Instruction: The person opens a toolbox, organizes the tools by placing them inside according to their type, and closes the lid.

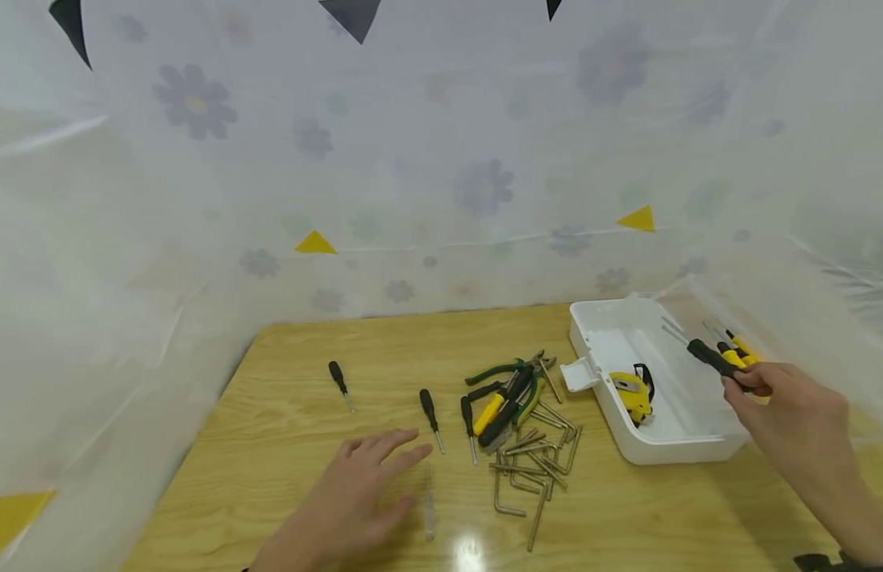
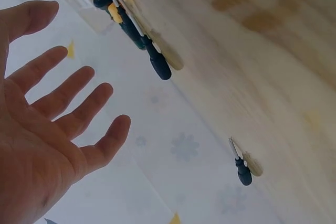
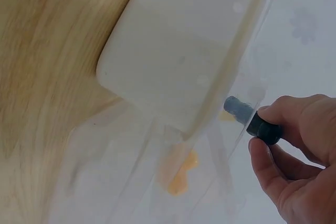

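Note:
My right hand [image 1: 799, 413] pinches a screwdriver [image 1: 709, 356] by its black handle, above the right side of an open white toolbox [image 1: 688, 449]. Its shaft end, pale and looking doubled, points up and left. In the right wrist view thumb and fingers grip the handle end [image 3: 265, 129] beside the box's clear lid. My left hand [image 1: 356, 500] hovers over the table with fingers spread and nothing in it, as the left wrist view also shows. Just right of it lies a slim clear-handled tool [image 1: 429, 516]. Small black screwdrivers [image 1: 429, 409] lie beyond the fingers.
Inside the box sits a yellow tape measure [image 1: 633, 396]; yellow-and-black tools [image 1: 734, 353] lie at its clear lid. Left of the box are green-handled pliers [image 1: 530, 401], other handled tools and a heap of several hex keys [image 1: 534, 469]. A flowered sheet [image 1: 413, 199] hangs behind the table.

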Motion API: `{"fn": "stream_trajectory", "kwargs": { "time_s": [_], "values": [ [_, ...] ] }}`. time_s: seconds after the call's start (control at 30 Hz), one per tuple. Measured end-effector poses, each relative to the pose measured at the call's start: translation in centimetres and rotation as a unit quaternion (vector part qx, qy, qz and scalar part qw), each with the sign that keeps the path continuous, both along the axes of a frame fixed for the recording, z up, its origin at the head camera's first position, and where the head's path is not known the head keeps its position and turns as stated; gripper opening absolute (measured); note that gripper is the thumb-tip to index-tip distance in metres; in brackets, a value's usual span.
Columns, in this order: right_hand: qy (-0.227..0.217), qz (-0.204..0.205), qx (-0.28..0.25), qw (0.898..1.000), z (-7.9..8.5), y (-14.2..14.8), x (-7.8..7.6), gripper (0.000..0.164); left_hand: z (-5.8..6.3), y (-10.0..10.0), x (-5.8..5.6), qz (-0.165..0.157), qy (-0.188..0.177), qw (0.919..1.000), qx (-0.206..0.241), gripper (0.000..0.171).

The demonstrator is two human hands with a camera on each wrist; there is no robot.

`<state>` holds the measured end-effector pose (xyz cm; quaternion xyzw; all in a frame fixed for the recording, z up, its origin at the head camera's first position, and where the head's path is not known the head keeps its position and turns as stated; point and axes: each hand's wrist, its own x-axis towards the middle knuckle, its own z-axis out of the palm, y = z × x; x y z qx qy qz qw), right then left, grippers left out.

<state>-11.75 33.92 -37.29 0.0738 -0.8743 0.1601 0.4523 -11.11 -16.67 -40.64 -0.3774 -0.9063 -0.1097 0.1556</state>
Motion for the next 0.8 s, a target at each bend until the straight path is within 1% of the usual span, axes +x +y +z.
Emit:
{"fn": "stream_trajectory", "kwargs": {
  "time_s": [0.03,0.13,0.17,0.3,0.4,0.57,0.73,0.8],
  "values": [
    [-0.008,-0.005,0.0,1.0,0.0,0.2,0.1,0.06,0.0,0.1,0.0,0.0,-0.006,1.0,-0.001,0.06],
    [-0.032,-0.013,-0.01,0.999,-0.2,0.4,0.1,0.018,0.0,0.3,0.1,0.004,-0.016,0.9999,-0.003,0.059],
    [-0.04,-0.015,-0.013,0.999,-0.3,0.4,0.0,0.009,0.0,0.3,0.2,0.006,-0.016,0.9998,-0.003,0.059],
    [-0.052,-0.018,-0.016,0.998,-0.7,0.4,-0.3,0.013,-0.1,0.3,0.1,0.013,-0.012,0.9998,0.0,0.058],
    [-0.053,-0.017,-0.004,0.998,-0.8,0.5,-0.6,0.016,-0.3,0.2,0.2,0.014,-0.014,0.9998,0.006,0.058],
    [-0.064,-0.017,0.012,0.998,-1.0,0.6,-0.9,0.016,-0.7,0.1,0.2,0.014,-0.013,0.9998,0.008,0.057],
    [-0.079,-0.043,0.028,0.996,-1.0,0.5,-1.1,0.018,-0.6,-0.2,0.0,0.019,0.005,0.9998,0.006,0.057],
    [-0.081,-0.051,0.026,0.995,-1.0,0.4,-1.2,0.018,-0.6,-0.2,-0.1,0.019,0.011,0.9997,0.007,0.057]
  ]
}}
